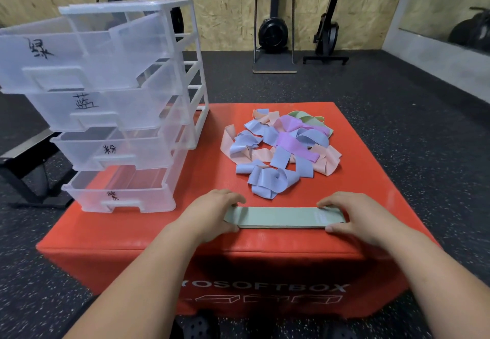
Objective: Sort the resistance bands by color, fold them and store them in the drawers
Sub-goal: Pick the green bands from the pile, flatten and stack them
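Note:
A flat stack of pale green bands [281,218] lies lengthwise near the front edge of the red soft box [132,235]. My left hand [212,212] pinches its left end and my right hand [355,215] pinches its right end, fingers on top and thumbs at the front edge. Behind the stack lies a loose pile of bands [281,147] in blue, pink, purple and green. A clear plastic drawer unit [111,105] stands at the box's left, all its drawers pulled out, each with a handwritten label.
The box sits on a dark speckled gym floor [397,126]. Rowing machines [274,30] stand against the wooden back wall. A black bench frame [23,168] lies on the floor left of the drawers. A mirror [450,20] is on the right wall.

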The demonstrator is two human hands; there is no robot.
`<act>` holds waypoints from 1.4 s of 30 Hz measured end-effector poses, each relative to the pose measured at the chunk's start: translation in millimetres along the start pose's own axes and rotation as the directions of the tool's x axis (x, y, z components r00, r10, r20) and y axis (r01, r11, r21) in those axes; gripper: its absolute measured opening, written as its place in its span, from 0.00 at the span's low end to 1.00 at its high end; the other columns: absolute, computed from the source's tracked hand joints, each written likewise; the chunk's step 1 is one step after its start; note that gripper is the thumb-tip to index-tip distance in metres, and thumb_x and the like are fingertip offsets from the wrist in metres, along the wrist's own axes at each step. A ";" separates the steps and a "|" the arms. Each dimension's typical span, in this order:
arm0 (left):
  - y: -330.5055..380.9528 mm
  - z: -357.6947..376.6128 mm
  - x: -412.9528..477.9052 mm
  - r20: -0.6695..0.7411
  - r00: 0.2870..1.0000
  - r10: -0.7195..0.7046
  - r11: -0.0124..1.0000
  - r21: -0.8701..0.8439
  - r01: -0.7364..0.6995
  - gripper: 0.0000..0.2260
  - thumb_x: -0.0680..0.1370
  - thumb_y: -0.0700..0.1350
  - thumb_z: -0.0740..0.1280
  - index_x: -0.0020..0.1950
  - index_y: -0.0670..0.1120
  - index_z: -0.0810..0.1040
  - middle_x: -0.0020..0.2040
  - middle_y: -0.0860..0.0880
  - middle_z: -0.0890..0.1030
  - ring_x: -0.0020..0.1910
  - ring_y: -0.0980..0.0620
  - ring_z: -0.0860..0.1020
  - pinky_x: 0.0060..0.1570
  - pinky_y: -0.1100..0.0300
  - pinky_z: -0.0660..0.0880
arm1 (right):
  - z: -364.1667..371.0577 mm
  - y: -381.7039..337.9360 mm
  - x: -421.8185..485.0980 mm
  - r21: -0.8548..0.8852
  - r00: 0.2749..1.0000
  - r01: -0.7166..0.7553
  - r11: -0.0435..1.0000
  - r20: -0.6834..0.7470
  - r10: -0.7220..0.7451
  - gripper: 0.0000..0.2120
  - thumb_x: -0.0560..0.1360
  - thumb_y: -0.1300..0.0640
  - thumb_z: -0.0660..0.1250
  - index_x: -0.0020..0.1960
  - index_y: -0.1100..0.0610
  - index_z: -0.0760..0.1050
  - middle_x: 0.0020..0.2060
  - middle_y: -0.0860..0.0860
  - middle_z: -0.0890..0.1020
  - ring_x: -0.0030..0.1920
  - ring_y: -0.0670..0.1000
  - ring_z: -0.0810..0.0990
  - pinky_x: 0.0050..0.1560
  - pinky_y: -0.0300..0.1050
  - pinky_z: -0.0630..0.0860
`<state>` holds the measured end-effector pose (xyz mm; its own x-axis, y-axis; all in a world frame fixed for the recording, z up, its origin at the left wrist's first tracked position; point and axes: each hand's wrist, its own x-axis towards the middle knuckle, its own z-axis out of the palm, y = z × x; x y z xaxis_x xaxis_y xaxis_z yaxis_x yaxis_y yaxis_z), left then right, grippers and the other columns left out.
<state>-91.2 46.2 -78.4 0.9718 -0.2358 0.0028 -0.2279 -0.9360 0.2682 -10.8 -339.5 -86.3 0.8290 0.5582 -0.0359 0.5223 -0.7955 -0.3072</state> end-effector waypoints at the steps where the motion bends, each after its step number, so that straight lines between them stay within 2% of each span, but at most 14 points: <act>1: -0.4 -0.5 0.9 -0.007 1.000 0.003 1.000 0.008 -0.003 0.32 0.70 0.56 0.80 0.73 0.59 0.75 0.63 0.57 0.79 0.63 0.51 0.76 0.61 0.53 0.75 | 0.2 2.9 1.1 0.008 1.000 -0.009 1.000 -0.003 0.009 0.29 0.66 0.41 0.81 0.66 0.39 0.78 0.60 0.35 0.80 0.61 0.43 0.79 0.64 0.46 0.75; 9: 0.7 -3.1 5.2 0.019 1.000 0.000 1.000 0.000 0.000 0.33 0.68 0.59 0.81 0.71 0.60 0.75 0.60 0.58 0.79 0.60 0.53 0.77 0.60 0.53 0.76 | -3.0 6.9 11.9 -0.006 0.999 0.003 1.000 0.046 -0.002 0.32 0.63 0.40 0.82 0.65 0.38 0.78 0.59 0.34 0.81 0.61 0.42 0.79 0.64 0.47 0.75; 14: -2.0 -2.3 7.9 0.019 1.000 0.009 1.000 0.016 -0.009 0.33 0.68 0.62 0.80 0.71 0.62 0.74 0.60 0.60 0.78 0.59 0.55 0.77 0.58 0.53 0.76 | -4.3 6.9 13.7 0.005 1.000 0.011 1.000 0.027 -0.012 0.39 0.61 0.39 0.82 0.70 0.38 0.75 0.63 0.33 0.80 0.64 0.40 0.77 0.67 0.45 0.73; 17: -3.7 -0.7 10.3 -0.017 0.999 0.041 0.999 -0.001 -0.041 0.33 0.68 0.68 0.77 0.72 0.62 0.74 0.60 0.61 0.77 0.60 0.56 0.75 0.59 0.54 0.77 | -7.8 4.0 12.9 0.038 0.999 0.035 0.999 0.024 -0.036 0.39 0.59 0.33 0.79 0.69 0.38 0.75 0.61 0.33 0.79 0.62 0.39 0.77 0.65 0.42 0.73; 20: 0.7 -1.1 23.0 -0.085 0.994 0.065 0.998 -0.013 -0.067 0.32 0.72 0.71 0.72 0.72 0.60 0.75 0.62 0.58 0.78 0.62 0.54 0.75 0.60 0.52 0.77 | -14.3 -3.6 17.2 0.095 0.998 0.036 0.995 -0.056 -0.031 0.35 0.64 0.32 0.77 0.68 0.38 0.76 0.63 0.34 0.79 0.63 0.38 0.77 0.66 0.41 0.73; 24: 7.9 -2.2 54.3 -0.198 0.978 0.061 0.998 0.018 -0.058 0.27 0.76 0.66 0.70 0.71 0.55 0.78 0.65 0.53 0.80 0.62 0.47 0.77 0.60 0.50 0.76 | -14.5 -10.1 37.8 0.122 0.981 0.006 0.992 -0.195 0.018 0.28 0.71 0.33 0.73 0.69 0.38 0.76 0.66 0.37 0.78 0.65 0.41 0.76 0.67 0.45 0.73; 28: 7.5 1.0 88.1 -0.270 0.963 0.014 1.000 -0.021 -0.020 0.24 0.77 0.61 0.71 0.71 0.55 0.78 0.65 0.54 0.79 0.63 0.47 0.77 0.60 0.50 0.76 | -9.4 -7.6 70.3 0.105 0.959 -0.023 0.994 -0.280 0.052 0.24 0.75 0.38 0.72 0.69 0.42 0.77 0.66 0.39 0.78 0.67 0.44 0.76 0.67 0.46 0.73; 34: 17.5 13.7 143.7 -0.335 0.942 -0.032 0.998 -0.066 0.010 0.23 0.77 0.60 0.67 0.69 0.52 0.79 0.65 0.52 0.80 0.67 0.45 0.75 0.64 0.48 0.74 | -19.2 5.1 142.8 0.146 0.914 -0.089 0.985 -0.381 0.139 0.27 0.75 0.32 0.60 0.68 0.44 0.77 0.65 0.44 0.79 0.67 0.50 0.76 0.66 0.53 0.75; 39: 18.5 30.0 165.3 -0.346 0.937 -0.053 0.997 -0.074 0.029 0.22 0.75 0.59 0.67 0.68 0.54 0.77 0.67 0.53 0.77 0.67 0.46 0.74 0.67 0.52 0.71 | -50.2 36.7 217.5 0.044 0.914 -0.211 0.977 -0.346 0.213 0.21 0.81 0.42 0.66 0.72 0.47 0.76 0.73 0.50 0.73 0.72 0.58 0.69 0.71 0.53 0.69; 42: 18.2 33.4 171.0 -0.342 0.939 -0.040 0.998 -0.066 0.018 0.22 0.76 0.60 0.63 0.69 0.56 0.75 0.68 0.54 0.74 0.69 0.48 0.71 0.70 0.54 0.69 | -62.1 68.1 263.8 -0.057 0.928 -0.310 0.949 -0.234 0.289 0.25 0.80 0.34 0.58 0.73 0.41 0.72 0.78 0.52 0.66 0.77 0.60 0.62 0.74 0.60 0.66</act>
<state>68.8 -19.8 -105.2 0.9421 -0.0943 0.3217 -0.2054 -0.9208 0.3316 255.8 -261.1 -57.6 0.9673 0.2332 0.1001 0.2504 -0.9414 -0.2262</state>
